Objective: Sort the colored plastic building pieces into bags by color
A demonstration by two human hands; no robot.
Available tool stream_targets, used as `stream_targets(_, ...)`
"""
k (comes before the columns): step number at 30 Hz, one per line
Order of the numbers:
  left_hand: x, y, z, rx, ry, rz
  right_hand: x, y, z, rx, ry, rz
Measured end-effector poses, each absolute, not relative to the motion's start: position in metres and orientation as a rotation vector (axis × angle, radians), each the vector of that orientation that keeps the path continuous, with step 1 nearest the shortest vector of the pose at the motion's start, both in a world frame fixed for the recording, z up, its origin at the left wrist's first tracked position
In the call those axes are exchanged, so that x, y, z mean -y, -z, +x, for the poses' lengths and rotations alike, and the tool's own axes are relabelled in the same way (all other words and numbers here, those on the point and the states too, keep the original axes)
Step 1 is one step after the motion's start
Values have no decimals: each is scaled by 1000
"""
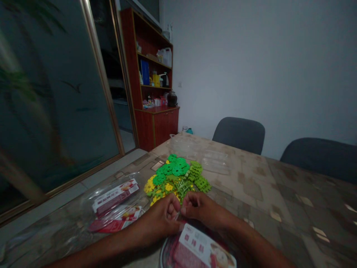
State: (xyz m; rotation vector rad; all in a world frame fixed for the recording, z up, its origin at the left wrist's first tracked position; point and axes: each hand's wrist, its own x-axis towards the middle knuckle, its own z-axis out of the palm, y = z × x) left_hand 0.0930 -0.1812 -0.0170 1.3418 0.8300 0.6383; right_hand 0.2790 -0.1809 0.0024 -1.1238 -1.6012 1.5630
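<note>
My left hand and my right hand meet at the front middle of the table, both closed in a pinch. Whatever lies between their fingertips is too small and dim to make out. Just below them is a clear plastic container with a white and red printed label, cut off by the lower edge of the view. Right beyond my fingers lies a pile of interlocking plastic pieces: green flower-shaped ones, yellow ones and olive-green ones.
To the left lie clear plastic packages with red and white labels. Clear plastic trays stand farther back on the patterned table. Two grey chairs line the far side. Behind are a red-brown cabinet and a glass door.
</note>
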Motion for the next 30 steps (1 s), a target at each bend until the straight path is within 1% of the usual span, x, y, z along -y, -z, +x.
stream_targets(5, 176, 27, 92, -807, -649, 1323, 179, 1, 275, 1645, -1461, -1030)
stream_targets(9, 174, 30, 90, -790, -625, 1315, 184, 0, 274, 1687, -1316, -1026)
stream_targets(18, 182, 14, 93, -627, -632, 1252, 196, -14, 269, 1920, -915, -1069)
stream_targets(23, 185, 18, 91, -759, -693, 1434, 190, -16, 275, 1877, -1066, -1177)
stream_targets(28, 189, 12, 95, -877, -639, 1593, 202, -9, 306, 1848, -1205, -1330)
stream_targets(30, 190, 7, 96, -920, -604, 1696, 212, -5, 319, 1775, -1340, -1381)
